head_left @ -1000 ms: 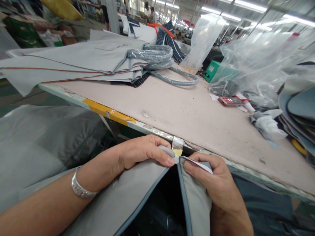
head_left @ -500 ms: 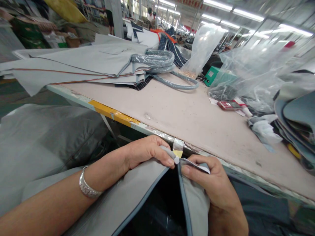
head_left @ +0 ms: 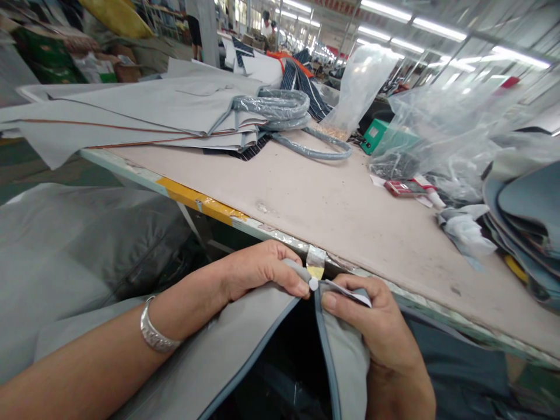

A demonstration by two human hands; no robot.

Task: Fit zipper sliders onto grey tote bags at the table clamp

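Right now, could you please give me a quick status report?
Left hand and right hand both pinching the grey fabric edges together. Table edge just ahead.

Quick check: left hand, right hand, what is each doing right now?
Left hand: closed, pinching the grey fabric panel at its top corner.
Right hand: closed, pinching the facing piped edge and a small white slip.
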